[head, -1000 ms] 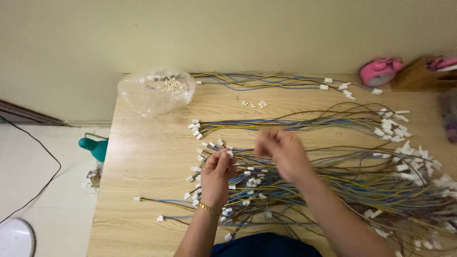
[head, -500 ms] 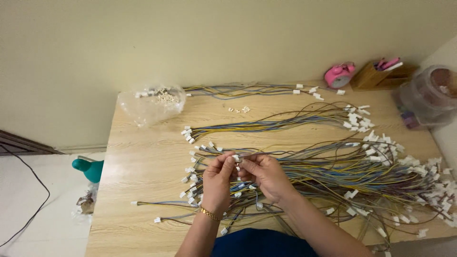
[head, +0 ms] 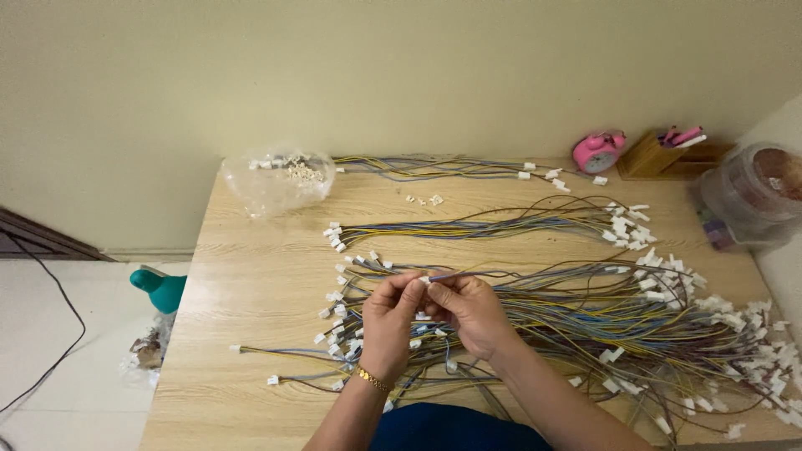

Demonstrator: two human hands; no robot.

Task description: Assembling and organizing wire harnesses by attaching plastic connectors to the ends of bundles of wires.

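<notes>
My left hand (head: 390, 324) and my right hand (head: 470, 311) meet over the front middle of the wooden table (head: 242, 276). Together they pinch the end of a thin multicoloured wire bundle (head: 501, 271) with a small white connector (head: 424, 281) at its tip. The bundle trails off to the right. Under my hands lies a large heap of wire harnesses (head: 601, 321) with white plugs at both ends. A gold bracelet (head: 370, 380) sits on my left wrist.
A clear plastic bag of small white connectors (head: 280, 177) lies at the back left. Two more wire bundles (head: 468, 225) lie across the back. A pink alarm clock (head: 598, 151), a wooden pen holder (head: 660, 154) and a clear plastic jar (head: 752, 196) stand at the back right. A teal object (head: 159, 288) is on the floor left.
My right hand came back from a reach over the table to meet the left hand. Both now hold one wire end with a connector. The camera has shifted a little.
</notes>
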